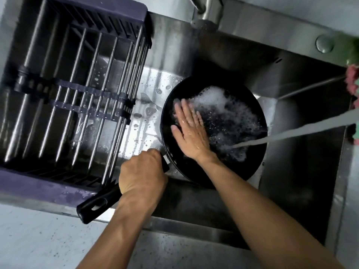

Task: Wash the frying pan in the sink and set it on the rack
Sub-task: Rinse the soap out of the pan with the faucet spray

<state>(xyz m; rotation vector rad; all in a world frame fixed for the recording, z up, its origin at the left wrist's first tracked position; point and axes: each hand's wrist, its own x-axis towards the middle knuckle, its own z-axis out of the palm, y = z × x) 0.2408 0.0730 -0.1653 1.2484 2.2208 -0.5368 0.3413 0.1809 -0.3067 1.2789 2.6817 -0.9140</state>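
Over steel sink [291,181], left hand [142,171] grips round black frying pan [194,167] by handle; right hand [189,131] flat, rubbing suds w/ fingers spread. Soapy grip could slip, dropping pan.

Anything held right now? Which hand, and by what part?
Left hand grips the frying pan by its black handle, near the pan end. Right hand lies flat inside the pan, holding nothing.

A brushed-steel faucet base [207,12] stood behind the basin; a round steel button [324,43] sat right, near blurred pink-green cloths [352,82].
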